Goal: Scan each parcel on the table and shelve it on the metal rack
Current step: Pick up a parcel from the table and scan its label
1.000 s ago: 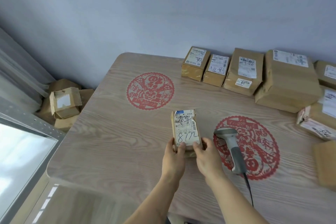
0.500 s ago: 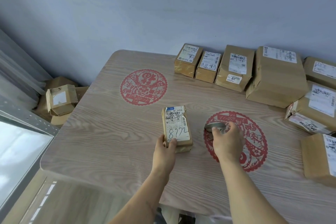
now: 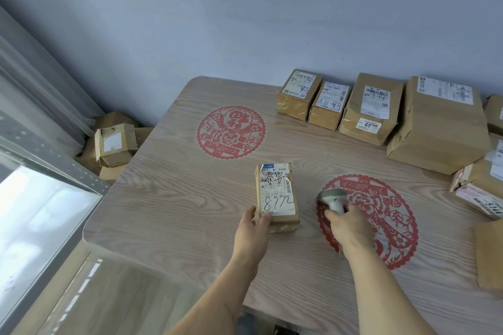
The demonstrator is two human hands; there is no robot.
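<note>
A small brown parcel (image 3: 276,193) with a white label marked 872 lies flat in the middle of the wooden table (image 3: 174,209). My left hand (image 3: 253,228) grips its near left corner, thumb on the label. My right hand (image 3: 348,226) is closed around the handle of a grey barcode scanner (image 3: 332,198), whose head sits just right of the parcel, over a red paper-cut decal (image 3: 381,215). The scanner's lower handle is hidden under my hand.
Several taped brown parcels (image 3: 370,109) line the table's far edge and right side. Another parcel (image 3: 490,255) sits at the right edge. A perforated metal rack frame (image 3: 54,168) stands at left, with boxes (image 3: 114,144) on the floor behind it. A second red decal (image 3: 230,132) lies further back.
My right hand left the parcel, moved right to the scanner and closed on its handle. My left hand stayed on the parcel. The camera shifted slightly.
</note>
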